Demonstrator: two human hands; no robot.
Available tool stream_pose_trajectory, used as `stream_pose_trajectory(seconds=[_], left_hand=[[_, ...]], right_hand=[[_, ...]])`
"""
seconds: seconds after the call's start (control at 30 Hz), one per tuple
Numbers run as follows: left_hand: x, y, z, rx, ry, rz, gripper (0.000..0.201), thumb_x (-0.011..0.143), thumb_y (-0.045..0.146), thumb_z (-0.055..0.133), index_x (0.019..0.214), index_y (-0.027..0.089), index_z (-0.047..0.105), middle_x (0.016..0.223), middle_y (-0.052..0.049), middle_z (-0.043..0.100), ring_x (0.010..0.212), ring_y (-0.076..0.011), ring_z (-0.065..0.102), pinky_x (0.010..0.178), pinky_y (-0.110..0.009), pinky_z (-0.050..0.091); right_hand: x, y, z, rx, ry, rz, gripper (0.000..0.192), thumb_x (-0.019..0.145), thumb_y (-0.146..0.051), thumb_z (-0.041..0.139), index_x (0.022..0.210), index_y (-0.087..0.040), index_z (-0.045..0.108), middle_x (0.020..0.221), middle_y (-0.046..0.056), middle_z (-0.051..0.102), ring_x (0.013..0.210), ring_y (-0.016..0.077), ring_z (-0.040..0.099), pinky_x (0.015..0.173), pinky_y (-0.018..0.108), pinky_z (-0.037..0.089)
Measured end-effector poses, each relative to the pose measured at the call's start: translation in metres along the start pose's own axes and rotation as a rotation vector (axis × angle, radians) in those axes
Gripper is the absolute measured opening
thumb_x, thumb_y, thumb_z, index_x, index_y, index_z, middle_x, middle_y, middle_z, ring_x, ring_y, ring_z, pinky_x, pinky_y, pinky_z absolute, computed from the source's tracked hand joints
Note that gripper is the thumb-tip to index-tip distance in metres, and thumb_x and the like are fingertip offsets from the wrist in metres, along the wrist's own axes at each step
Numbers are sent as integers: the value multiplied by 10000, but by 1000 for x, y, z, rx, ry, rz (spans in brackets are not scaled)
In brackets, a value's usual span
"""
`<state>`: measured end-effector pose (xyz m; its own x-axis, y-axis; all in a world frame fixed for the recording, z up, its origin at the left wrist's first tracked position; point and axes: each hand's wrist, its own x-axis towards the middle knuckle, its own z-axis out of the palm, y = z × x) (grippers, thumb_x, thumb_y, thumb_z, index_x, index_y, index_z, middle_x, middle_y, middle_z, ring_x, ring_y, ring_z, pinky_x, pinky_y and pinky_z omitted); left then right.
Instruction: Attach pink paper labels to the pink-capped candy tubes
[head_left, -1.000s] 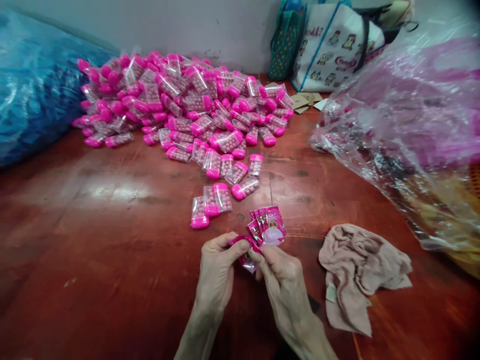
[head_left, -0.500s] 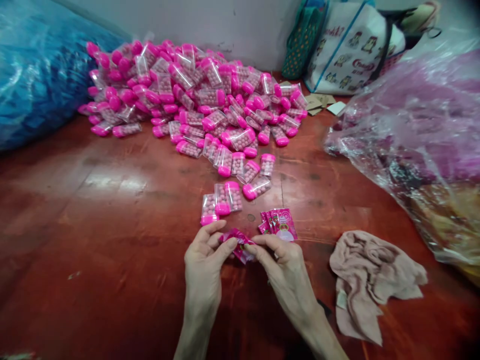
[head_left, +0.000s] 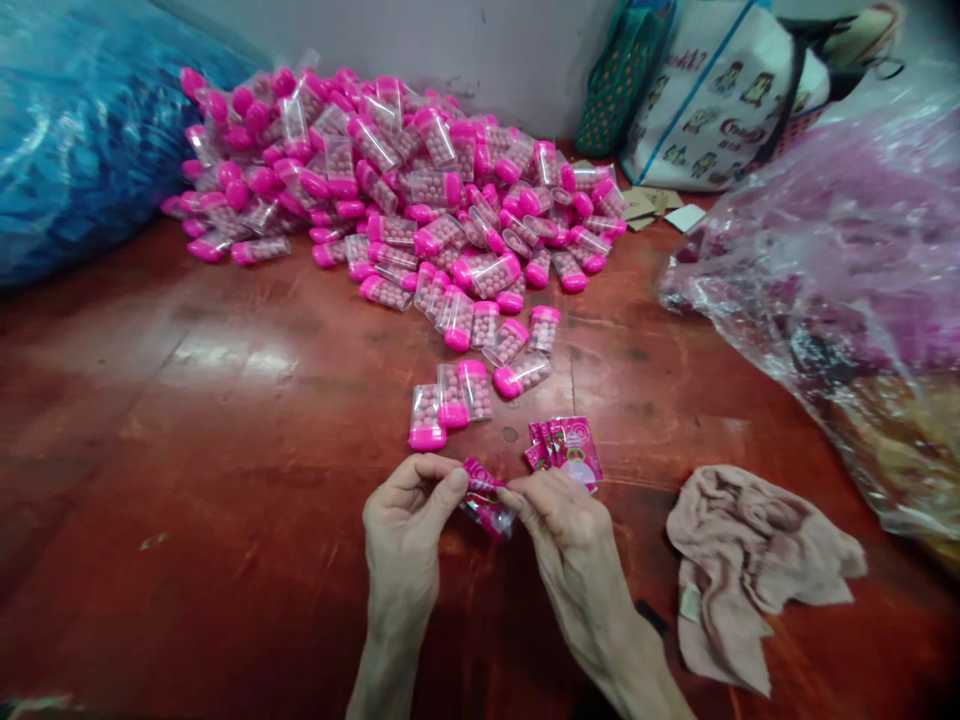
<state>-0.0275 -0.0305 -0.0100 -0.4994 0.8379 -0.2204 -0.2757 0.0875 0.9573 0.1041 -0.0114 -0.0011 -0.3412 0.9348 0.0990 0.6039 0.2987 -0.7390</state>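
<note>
Between my two hands is a small pink printed wrapper (head_left: 486, 500), crinkled and partly covered by fingers. My left hand (head_left: 412, 505) pinches its left edge between thumb and forefinger. On the other side, my right hand (head_left: 566, 520) grips the right edge with its fingertips. What is inside the wrapper, if anything, I cannot make out. Just beyond the right hand lies a fanned stack of similar pink packets (head_left: 566, 445). Past the left hand lie a few clear containers (head_left: 427, 410) of pale pink beads with bright pink caps.
A large heap of the same capped containers (head_left: 420, 180) rests against the wall. At left is a big blue plastic bag (head_left: 82, 140); at right, a clear bag of pink things (head_left: 862, 260). A pinkish cloth (head_left: 750, 560) lies crumpled on the red floor, and a printed tote bag (head_left: 705, 100) stands behind.
The wrapper has been turned and spread flatter, showing more of its printed face. Both hands still hold it, with the left fingers more curled in. The view has shifted slightly.
</note>
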Motion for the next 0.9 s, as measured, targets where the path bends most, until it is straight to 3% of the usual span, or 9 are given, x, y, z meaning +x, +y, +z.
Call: stream_pose_trajectory(seconds=[0.2, 0.37, 0.47, 0.63, 0.8, 0.9], left_hand=[[-4, 1, 3, 216, 58, 107, 78, 665, 152, 684, 738, 175, 666, 650, 7, 644, 595, -118, 577, 580, -190, 452], [-1, -2, 1, 97, 101, 127, 47, 681, 142, 662, 698, 177, 637, 626, 19, 618, 573, -106, 547, 559, -187, 430], [-2, 1, 4, 51, 90, 136, 44, 678, 141, 650, 658, 165, 619, 701, -17, 636, 644, -136, 572, 605, -217, 443], [-2, 6, 5, 124, -30, 219, 77, 682, 196, 643, 628, 157, 604, 841, -84, 646, 782, -205, 590, 677, -269, 453], [4, 0, -3, 130, -28, 33, 76, 642, 173, 695, 659, 161, 622, 733, -31, 624, 679, -146, 571, 627, -222, 453], [6, -3, -7, 109, -62, -5, 95, 627, 155, 707, 608, 155, 614, 705, -18, 607, 649, -128, 548, 610, -211, 437]], right_hand=[[-3, -3, 2, 85, 1, 62, 159, 885, -205, 473, 829, -192, 621, 720, 24, 603, 668, 159, 530, 616, 265, 394], [-4, -6, 4, 272, -18, 152, 79, 785, -167, 625, 854, -205, 614, 749, -13, 625, 664, 134, 560, 609, 232, 421], [-4, -4, 6, 202, 29, 108, 65, 797, -133, 601, 813, -192, 622, 721, -1, 608, 668, 147, 543, 612, 251, 413], [-4, 0, 6, 83, 59, 0, 152, 866, -140, 487, 857, -181, 633, 745, 41, 594, 691, 166, 516, 630, 286, 422], [-6, 5, 5, 81, 37, -67, 176, 882, -166, 466, 856, -185, 639, 719, 42, 576, 680, 163, 506, 619, 286, 423], [-7, 8, 5, 83, 51, -82, 160, 869, -143, 483, 913, -181, 631, 753, 48, 587, 706, 167, 517, 646, 296, 430]])
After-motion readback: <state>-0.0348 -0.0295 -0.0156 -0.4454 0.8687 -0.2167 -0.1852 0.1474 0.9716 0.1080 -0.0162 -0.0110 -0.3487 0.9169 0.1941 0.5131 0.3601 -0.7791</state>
